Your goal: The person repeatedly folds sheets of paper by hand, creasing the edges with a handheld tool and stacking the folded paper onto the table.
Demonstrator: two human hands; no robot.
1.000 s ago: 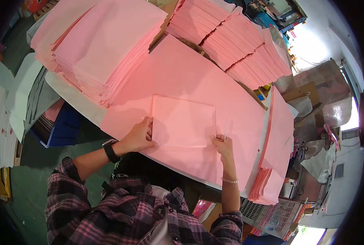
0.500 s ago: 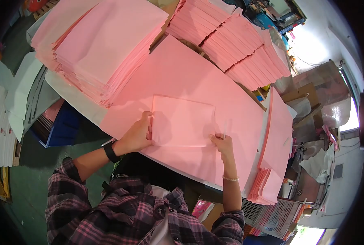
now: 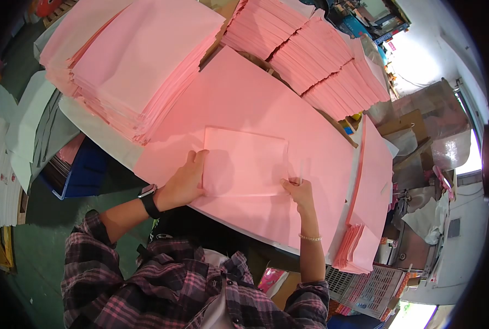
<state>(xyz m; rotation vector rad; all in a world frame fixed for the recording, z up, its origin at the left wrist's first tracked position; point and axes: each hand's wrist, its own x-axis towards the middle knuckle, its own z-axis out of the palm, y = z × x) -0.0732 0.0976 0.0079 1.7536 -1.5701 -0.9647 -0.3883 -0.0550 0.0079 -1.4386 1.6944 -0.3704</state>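
A folded pink sheet (image 3: 247, 162) lies on a large pink sheet (image 3: 315, 148) that covers the table in front of me. My left hand (image 3: 187, 180), with a dark watch at the wrist, is at the folded sheet's left edge, its thumb and fingers apart and touching that side. At the lower right corner my right hand (image 3: 299, 192) pinches the folded sheet's edge between thumb and fingers. A thin, pale, see-through item stands by the right fingers, too faint to make out.
A tall stack of pink sheets (image 3: 145, 55) is at the upper left, with bundled pink stacks (image 3: 315, 60) at the upper right. More folded pink sheets (image 3: 371, 192) lie on the right. A blue bin (image 3: 85, 170) and a grey plastic crate (image 3: 365, 290) are lower down.
My left hand has shifted slightly and its fingers have spread a little at the folded sheet's left edge. The right hand has hardly moved.
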